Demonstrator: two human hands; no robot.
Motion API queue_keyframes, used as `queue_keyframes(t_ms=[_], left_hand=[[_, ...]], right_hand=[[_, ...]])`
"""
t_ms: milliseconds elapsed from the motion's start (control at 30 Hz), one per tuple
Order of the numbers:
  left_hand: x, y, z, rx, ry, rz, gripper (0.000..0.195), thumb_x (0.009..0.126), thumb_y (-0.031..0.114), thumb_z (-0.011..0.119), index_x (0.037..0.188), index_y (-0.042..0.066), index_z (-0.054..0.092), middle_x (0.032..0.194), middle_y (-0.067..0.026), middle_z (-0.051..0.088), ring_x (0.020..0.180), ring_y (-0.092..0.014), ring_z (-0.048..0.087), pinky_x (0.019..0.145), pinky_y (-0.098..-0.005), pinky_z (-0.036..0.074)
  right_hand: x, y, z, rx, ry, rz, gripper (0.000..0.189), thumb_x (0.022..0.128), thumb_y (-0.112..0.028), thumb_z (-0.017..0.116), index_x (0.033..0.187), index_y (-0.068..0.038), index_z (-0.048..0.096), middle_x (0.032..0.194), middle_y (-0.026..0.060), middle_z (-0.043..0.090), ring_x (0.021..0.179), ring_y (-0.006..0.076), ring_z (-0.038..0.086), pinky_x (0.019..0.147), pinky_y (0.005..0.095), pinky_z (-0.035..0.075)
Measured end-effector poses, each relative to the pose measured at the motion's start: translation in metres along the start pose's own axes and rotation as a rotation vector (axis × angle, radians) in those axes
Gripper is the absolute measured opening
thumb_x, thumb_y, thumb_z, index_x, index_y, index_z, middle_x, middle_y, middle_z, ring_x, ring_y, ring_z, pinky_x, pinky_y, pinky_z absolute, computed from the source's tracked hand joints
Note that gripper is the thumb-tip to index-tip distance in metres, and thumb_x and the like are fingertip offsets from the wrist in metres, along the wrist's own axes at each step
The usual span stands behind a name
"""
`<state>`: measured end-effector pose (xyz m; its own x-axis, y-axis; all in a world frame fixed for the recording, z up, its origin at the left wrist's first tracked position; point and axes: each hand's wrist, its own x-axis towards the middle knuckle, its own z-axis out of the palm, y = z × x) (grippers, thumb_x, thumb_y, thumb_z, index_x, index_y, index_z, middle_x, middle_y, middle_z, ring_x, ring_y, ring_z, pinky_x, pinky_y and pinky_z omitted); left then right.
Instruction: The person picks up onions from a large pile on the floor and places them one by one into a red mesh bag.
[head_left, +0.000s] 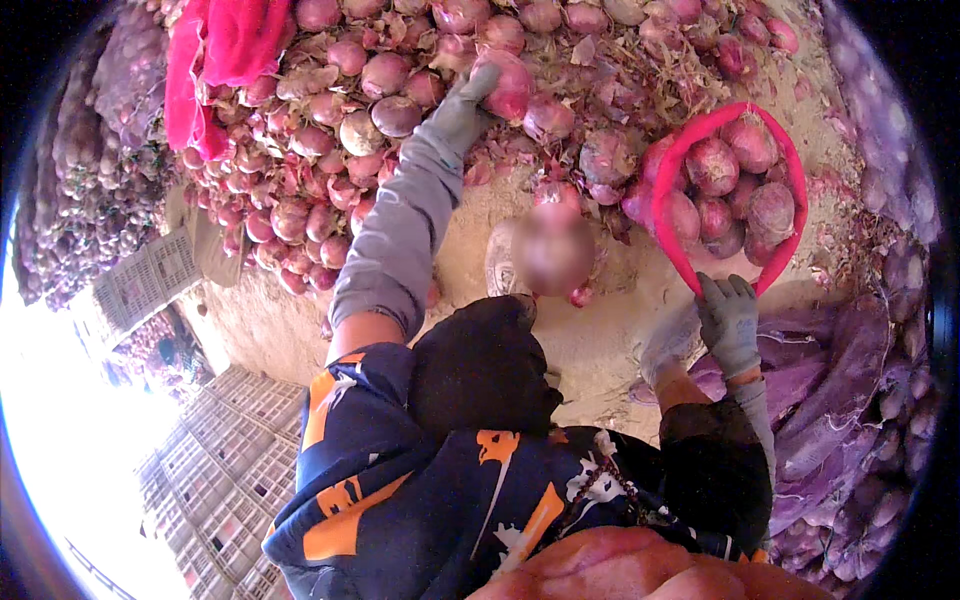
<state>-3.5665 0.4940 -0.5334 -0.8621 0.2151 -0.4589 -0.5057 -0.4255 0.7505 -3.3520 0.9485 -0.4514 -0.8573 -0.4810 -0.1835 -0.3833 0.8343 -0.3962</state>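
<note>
My left hand (474, 105), in a grey glove, reaches far forward over a heap of red onions (385, 73). Its fingers curl around a large red onion (506, 84) at the near side of the heap. On the right, my gloved right hand (729, 324) grips the near rim of a bright pink mesh bag (666, 176). That rim is spread into a wide loop. Several red onions (712, 166) show inside the bag. Below the heap, a single onion lies on the ground near my foot, partly blurred.
Pink mesh bags (244, 37) lie on the heap's left. Filled purple mesh sacks (889, 135) stand along the right edge, with loose purple netting (817, 375) below. Plastic crates (225, 465) are stacked at lower left; another crate (146, 281) stands above them. Dry skins litter the earthen floor (592, 352).
</note>
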Motion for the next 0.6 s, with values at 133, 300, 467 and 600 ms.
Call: queue_keyframes(t_ms=[133, 300, 467, 600], left_hand=[[-0.026, 0.016, 0.035, -0.462, -0.158, -0.12, 0.069, 0.102, 0.054, 0.054, 0.147, 0.003, 0.045, 0.143, -0.0215, 0.056, 0.133, -0.042, 0.054, 0.113, -0.0595, 0.042], [-0.02, 0.006, 0.046, -0.845, -0.496, -0.297, 0.068, 0.102, 0.056, 0.049, 0.144, 0.002, 0.047, 0.142, -0.0224, 0.057, 0.13, -0.047, 0.055, 0.112, -0.0625, 0.042], [-0.012, -0.008, 0.064, -0.906, -0.557, -0.338, 0.06, 0.102, 0.052, 0.05, 0.137, 0.003, 0.054, 0.136, -0.0198, 0.062, 0.125, -0.041, 0.06, 0.11, -0.0598, 0.044], [-0.031, 0.001, 0.14, -0.235, -0.237, -0.242, 0.058, 0.103, 0.049, 0.053, 0.139, 0.003, 0.054, 0.132, -0.017, 0.065, 0.122, -0.034, 0.063, 0.11, -0.0519, 0.047]], right_hand=[[0.006, -0.004, 0.001, 0.006, 0.031, -0.019, 0.038, 0.084, -0.013, 0.069, 0.122, -0.007, 0.067, 0.09, 0.0111, 0.065, 0.088, 0.0357, 0.059, 0.084, 0.0498, 0.048], [0.004, -0.009, -0.005, 0.02, 0.047, -0.019, 0.039, 0.083, -0.013, 0.069, 0.121, -0.006, 0.067, 0.092, 0.0104, 0.065, 0.091, 0.0349, 0.06, 0.085, 0.049, 0.048], [-0.004, -0.005, -0.001, -0.047, 0.086, -0.029, 0.041, 0.079, -0.012, 0.069, 0.12, -0.009, 0.067, 0.092, 0.0092, 0.067, 0.092, 0.0335, 0.062, 0.089, 0.0487, 0.049], [-0.008, -0.003, 0.004, -0.094, 0.101, -0.03, 0.041, 0.08, -0.013, 0.066, 0.12, -0.01, 0.068, 0.09, 0.0074, 0.068, 0.091, 0.031, 0.063, 0.091, 0.0473, 0.05]])
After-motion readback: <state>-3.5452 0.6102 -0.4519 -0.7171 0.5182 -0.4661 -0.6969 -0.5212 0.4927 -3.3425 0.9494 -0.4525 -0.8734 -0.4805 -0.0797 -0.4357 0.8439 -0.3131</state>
